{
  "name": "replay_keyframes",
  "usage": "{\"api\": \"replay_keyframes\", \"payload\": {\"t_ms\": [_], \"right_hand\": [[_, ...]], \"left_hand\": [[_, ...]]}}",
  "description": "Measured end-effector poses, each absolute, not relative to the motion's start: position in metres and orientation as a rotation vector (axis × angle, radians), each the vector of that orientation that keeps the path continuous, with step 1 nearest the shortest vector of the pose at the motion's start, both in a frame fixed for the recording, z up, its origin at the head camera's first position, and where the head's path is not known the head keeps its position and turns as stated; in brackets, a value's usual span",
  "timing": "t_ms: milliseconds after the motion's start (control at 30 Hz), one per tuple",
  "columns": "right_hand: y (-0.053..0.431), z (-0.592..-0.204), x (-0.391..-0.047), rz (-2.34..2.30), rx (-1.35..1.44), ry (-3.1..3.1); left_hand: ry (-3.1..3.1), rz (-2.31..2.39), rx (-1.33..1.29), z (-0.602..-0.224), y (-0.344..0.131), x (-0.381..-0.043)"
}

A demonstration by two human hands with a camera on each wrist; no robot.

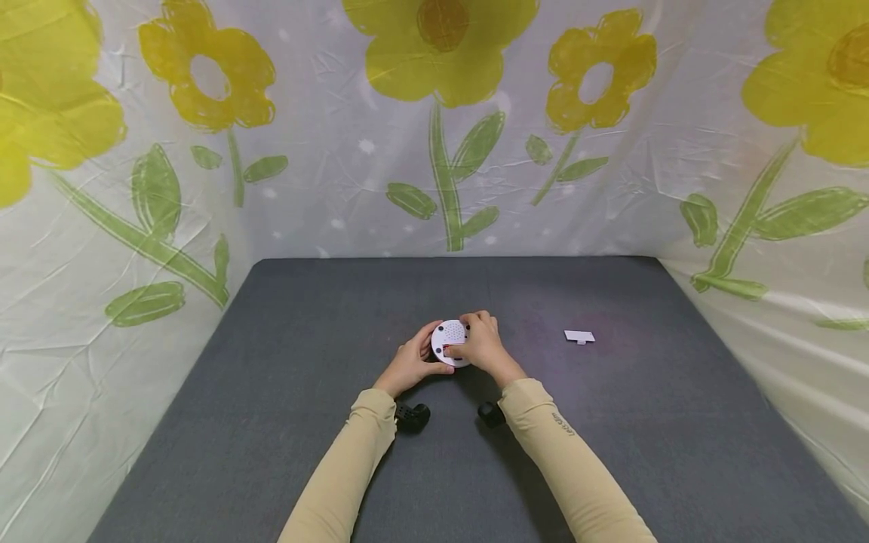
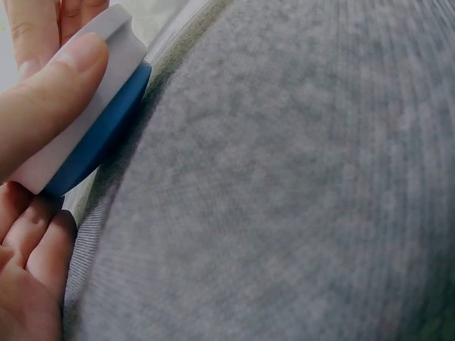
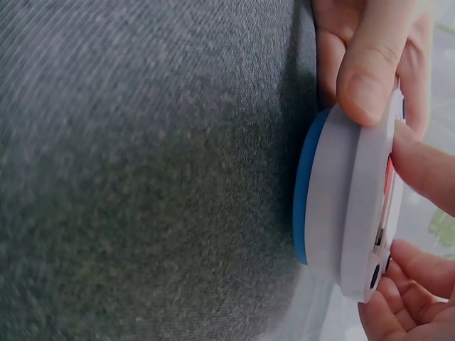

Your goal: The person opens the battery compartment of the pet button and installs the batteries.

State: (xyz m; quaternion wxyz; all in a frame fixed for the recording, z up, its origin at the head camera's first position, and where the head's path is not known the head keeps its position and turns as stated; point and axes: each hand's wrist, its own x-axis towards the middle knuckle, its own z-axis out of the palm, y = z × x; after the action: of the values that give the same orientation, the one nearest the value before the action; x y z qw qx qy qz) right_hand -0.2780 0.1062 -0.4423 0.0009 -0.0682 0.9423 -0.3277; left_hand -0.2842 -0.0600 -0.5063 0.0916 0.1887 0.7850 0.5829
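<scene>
Left hand point(image 1: 414, 360): gripped the round device point(image 1: 452, 331), fingers curled about its left edge, thumb on the near edge.
Round device: sat between both hands, over the middle of the grey desk point(image 1: 271, 422), perforated white side up, blue underside point(image 3: 306, 192) toward the desk; whether it touched the desk could not be told.
Right hand point(image 1: 483, 344): gripped the device's right part, thumb at the slot where something red point(image 3: 388, 174) showed, other fingers at the rim.
White piece point(image 1: 578, 335): lay on the desk to the right, well apart from the hands, small tab toward the near side.
</scene>
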Motion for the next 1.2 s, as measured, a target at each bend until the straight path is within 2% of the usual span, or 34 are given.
{"api": "replay_keyframes", "payload": {"t_ms": [533, 1200], "right_hand": [[0.115, -0.444, -0.283, -1.107, -0.249, 2.886], [0.144, -0.446, -0.279, -1.309, -0.583, 2.773]], "left_hand": [[2.357, 1.707, 0.548, -0.505, -0.060, -0.285], [2.369, 1.719, 0.531, -0.505, -0.060, -0.284]]}}
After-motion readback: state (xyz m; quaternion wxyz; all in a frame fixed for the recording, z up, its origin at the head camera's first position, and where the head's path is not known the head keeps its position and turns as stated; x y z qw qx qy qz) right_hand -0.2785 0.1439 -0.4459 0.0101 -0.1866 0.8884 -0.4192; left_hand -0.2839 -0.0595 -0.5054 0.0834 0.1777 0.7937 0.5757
